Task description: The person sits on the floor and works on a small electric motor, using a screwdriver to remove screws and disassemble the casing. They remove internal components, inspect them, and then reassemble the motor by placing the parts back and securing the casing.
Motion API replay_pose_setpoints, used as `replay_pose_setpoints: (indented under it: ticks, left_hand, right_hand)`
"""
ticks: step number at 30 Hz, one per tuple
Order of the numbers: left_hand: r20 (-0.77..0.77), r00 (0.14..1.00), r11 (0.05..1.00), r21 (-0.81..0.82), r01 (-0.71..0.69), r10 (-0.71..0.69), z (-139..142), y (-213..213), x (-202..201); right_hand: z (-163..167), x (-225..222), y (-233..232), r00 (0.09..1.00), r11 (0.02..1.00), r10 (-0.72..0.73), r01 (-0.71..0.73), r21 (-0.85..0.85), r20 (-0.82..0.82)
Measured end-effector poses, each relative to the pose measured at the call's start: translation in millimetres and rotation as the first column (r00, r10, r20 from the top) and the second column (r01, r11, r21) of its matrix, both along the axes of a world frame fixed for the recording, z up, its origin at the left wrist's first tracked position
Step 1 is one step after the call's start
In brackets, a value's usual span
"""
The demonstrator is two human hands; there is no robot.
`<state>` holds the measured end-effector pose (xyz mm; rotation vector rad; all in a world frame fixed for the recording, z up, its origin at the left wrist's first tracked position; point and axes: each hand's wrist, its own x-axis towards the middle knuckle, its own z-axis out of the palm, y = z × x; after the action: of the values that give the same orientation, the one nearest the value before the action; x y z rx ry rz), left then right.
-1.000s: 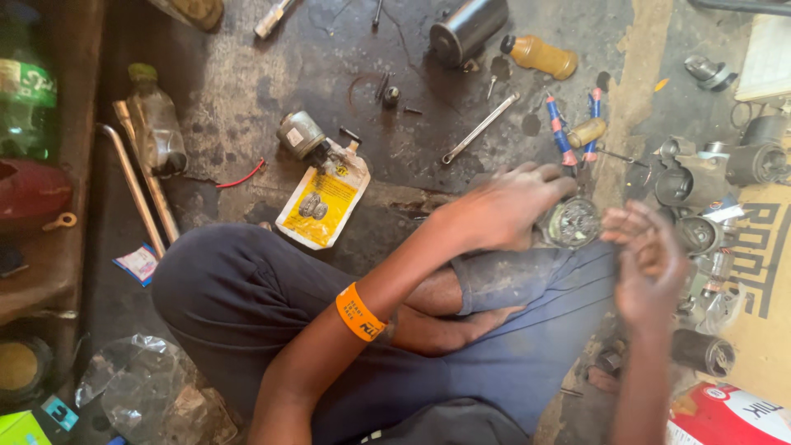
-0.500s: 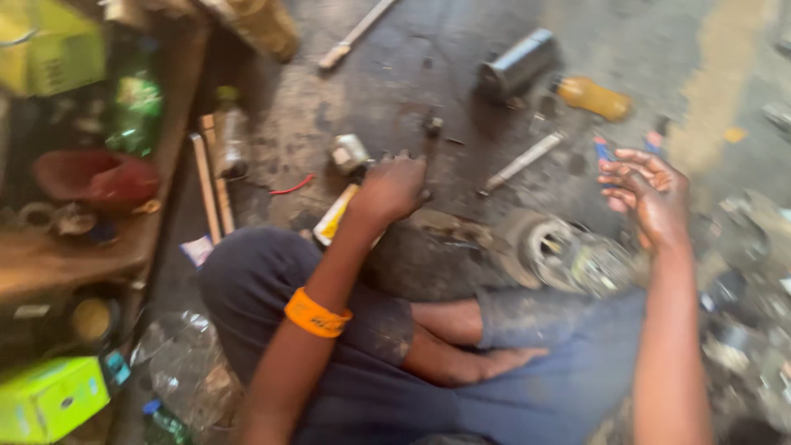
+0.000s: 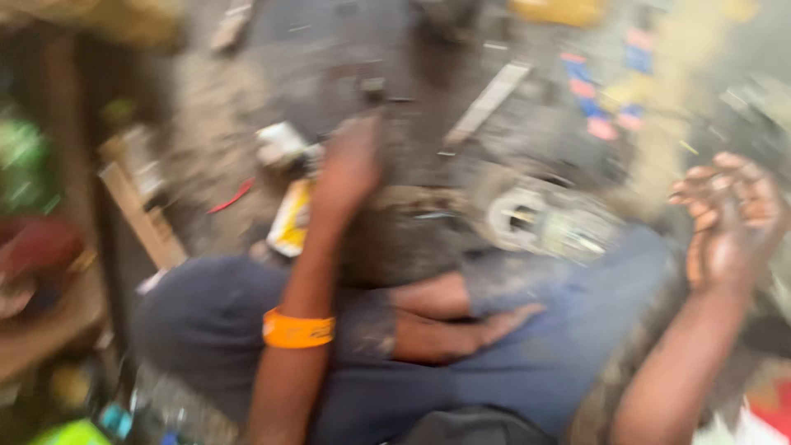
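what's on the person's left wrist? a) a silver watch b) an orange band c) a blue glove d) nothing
b: an orange band wraps the wrist of the left hand, which is stretched out over the cluttered floor; no watch or glove shows despite the blur.

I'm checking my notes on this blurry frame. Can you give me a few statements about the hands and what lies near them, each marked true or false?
1. The left hand reaches forward over the floor, near a yellow packet. True.
2. The left wrist bears a green band. False: the band is orange.
3. The right hand is raised with the palm open and nothing in it. True.
4. The right hand has a grip on the round metal part. False: the round metal part lies on the floor by the knee, apart from that hand.
5. What the left hand touches is clear. False: the blur hides it.
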<state>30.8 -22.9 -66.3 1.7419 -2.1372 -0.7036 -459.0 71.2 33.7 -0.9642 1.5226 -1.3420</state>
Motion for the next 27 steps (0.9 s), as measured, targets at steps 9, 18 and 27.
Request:
replay_pose_setpoints:
  ticks: [9, 18, 27]
  left_hand:
    - [-0.135, 0.983, 0.977, 0.158, 0.144, -0.123, 41.3, 34.1, -43.3]
    - [-0.323, 0.943, 0.992, 0.062, 0.113, -0.087, 71.0, 152.9, -91.7]
    - [-0.424, 0.842, 0.892, 0.431, -0.135, 0.333, 159.9, 260.8, -128.8]
  right_hand:
    - [23.3, -36.5, 225.8, 0.909, 0.878, -0.41, 0.415, 0.241, -0.072]
    - [7.9, 27.8, 33.3, 0.722, 0.933, 0.327, -0.35, 0.085, -0.609]
    - [-21.8, 88.5, -58.4, -0.014, 0.675, 0.611, -0.513, 0.53, -0.791]
